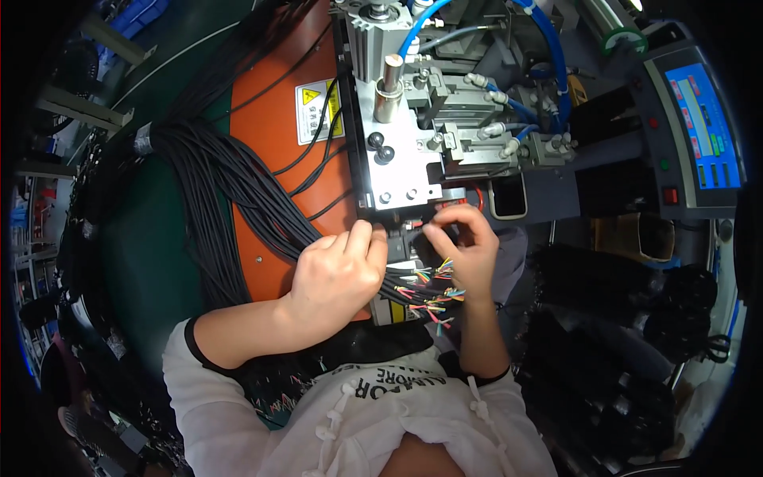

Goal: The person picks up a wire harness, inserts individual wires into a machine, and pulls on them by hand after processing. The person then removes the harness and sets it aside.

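Note:
My left hand is closed, fingertips pinched together at the front edge of the metal machine fixture. What it pinches is hidden behind the fingers. Facing it, my right hand has thumb and forefinger curled together by a small dark block under the fixture; anything between those tips is too small to make out. Just below both hands fan out the stripped ends of several black cables, showing coloured inner wires. The cable bundle runs from the upper left, over the orange surface, to beneath my left hand.
Pneumatic cylinders with blue air hoses stand behind the fixture. At right is a control panel with a lit screen. A phone-like dark device lies near my right hand. More black cable bundles hang at lower right.

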### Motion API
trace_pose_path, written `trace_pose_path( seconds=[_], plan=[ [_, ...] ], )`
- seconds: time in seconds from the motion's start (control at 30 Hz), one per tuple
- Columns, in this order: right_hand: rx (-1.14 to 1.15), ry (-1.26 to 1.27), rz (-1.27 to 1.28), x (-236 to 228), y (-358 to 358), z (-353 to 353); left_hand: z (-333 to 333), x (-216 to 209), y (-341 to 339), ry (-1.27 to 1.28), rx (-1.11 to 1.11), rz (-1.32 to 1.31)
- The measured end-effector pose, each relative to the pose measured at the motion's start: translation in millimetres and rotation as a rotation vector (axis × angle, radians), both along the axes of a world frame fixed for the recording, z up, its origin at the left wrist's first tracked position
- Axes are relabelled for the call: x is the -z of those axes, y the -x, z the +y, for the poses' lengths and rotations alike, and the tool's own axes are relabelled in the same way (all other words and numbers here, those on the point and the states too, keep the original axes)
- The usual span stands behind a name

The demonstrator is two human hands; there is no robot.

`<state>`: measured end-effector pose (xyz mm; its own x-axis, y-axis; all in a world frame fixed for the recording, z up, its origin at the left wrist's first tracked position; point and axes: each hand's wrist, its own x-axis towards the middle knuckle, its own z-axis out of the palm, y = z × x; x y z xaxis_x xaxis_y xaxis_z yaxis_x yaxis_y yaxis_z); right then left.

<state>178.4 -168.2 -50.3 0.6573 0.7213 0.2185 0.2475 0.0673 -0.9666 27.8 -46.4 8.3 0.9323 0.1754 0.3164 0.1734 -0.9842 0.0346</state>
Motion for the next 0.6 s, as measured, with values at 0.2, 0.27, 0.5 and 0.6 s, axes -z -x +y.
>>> trace_pose_path(
  seconds=[0.2,0.27,0.5,0.6],
  plan=[
    [-0.457,-0.348,0.017,-11.3,-7.8,-11.1,12.9,-3.5,-2.6,0.216,0.149,-0.106],
    [-0.422,-0.415,0.057,-12.8,-3.9,-10.8,15.4,-4.6,-4.3,0.292,0.249,-0.213],
    [-0.474,-0.378,-0.055,-22.5,0.9,-8.7,20.2,-10.1,-3.3,0.389,0.346,-0.179],
    [-0.404,-0.370,-0.053,-22.1,4.0,-7.0,20.6,-13.9,-7.7,0.401,0.367,-0.240]
  ],
)
